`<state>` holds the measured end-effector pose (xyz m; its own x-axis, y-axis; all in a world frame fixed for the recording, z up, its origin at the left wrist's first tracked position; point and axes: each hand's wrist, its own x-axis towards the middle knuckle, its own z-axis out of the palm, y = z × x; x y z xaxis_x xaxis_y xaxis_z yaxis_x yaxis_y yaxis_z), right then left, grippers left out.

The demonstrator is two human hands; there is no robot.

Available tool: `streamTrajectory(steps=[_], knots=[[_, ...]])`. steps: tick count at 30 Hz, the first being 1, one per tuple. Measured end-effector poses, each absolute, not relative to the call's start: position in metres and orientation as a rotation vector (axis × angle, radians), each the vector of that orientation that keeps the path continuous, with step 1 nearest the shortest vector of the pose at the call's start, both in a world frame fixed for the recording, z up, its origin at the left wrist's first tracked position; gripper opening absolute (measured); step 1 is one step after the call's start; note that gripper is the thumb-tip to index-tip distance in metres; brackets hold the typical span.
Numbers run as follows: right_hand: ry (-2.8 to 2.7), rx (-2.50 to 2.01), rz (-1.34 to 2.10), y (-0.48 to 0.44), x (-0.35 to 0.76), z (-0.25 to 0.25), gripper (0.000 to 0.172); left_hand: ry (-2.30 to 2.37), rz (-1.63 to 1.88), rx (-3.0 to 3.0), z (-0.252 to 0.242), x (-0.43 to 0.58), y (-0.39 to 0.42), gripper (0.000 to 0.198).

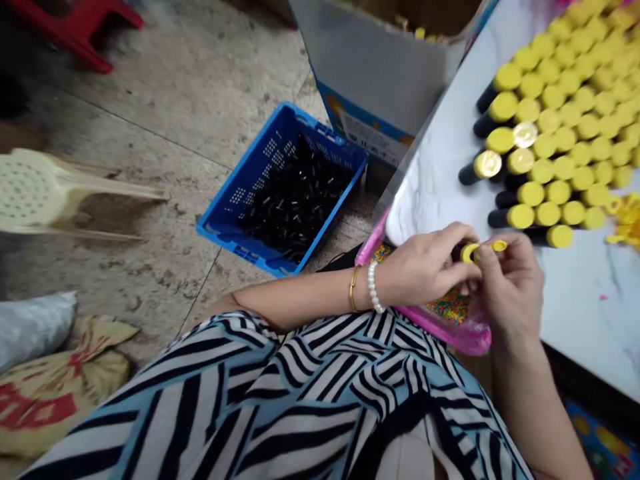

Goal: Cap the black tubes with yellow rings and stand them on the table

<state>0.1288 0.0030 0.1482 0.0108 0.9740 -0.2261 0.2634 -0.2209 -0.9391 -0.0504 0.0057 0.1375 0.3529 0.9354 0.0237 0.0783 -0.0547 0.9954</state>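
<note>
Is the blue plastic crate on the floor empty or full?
Partly full: the blue plastic crate holds a heap of small black tubes, with its perforated walls bare above them.

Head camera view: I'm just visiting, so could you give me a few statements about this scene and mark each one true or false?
1. The left hand and right hand both pinch a small yellow piece. True.
2. The blue crate on the floor is full of yellow caps. False: it holds black pieces.
3. The left wrist wears a pearl bracelet and a gold bangle. True.
4. The yellow-capped tubes sit inside the pink tray. False: they are on the white table; the tray holds coloured beads.
</note>
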Motion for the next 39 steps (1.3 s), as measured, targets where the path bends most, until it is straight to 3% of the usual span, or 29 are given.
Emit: streamTrajectory(steps=[3, 9, 13, 20, 25, 31, 36, 39], knots=[[-1.124, -1.526, 1.212, 0.008, 0.140, 0.142, 0.040, 0.986, 0.953, 1.623, 0.133, -0.050, 0.005, 0.031], [-1.312, -1.495, 1.691, 0.031, 0.159, 0.158, 0.041, 1.014, 0.974, 1.801, 0.125, -0.042, 0.004, 0.025], [-1.540, -1.590, 1.474, 0.035, 0.152, 0.161, 0.037, 1.080, 0.932, 1.904, 0.119, -0.037, 0.007, 0.029], [-1.412, -1.473, 1.292, -0.003, 0.145, 0.140, 0.043, 1.071, 1.099, 2.004, 0.110, -0.039, 0.015, 0.025], [-1.315, -1.474, 1.154, -0.024, 0.154, 0.136, 0.034, 1.266, 1.129, 2.012, 0.111, -0.039, 0.035, 0.033], [-1.202, -1.560, 1.004, -0.040, 0.172, 0.140, 0.031, 1.436, 1.087, 1.774, 0.115, -0.036, 0.045, 0.064], [-1.204, -1.577, 0.948, -0.078, 0.198, 0.129, 0.025, 1.476, 1.069, 1.826, 0.116, -0.042, 0.047, 0.026], [-1.475, -1.629, 1.012, -0.097, 0.208, 0.108, 0.022, 1.474, 1.059, 1.898, 0.117, -0.044, 0.046, 0.025]])
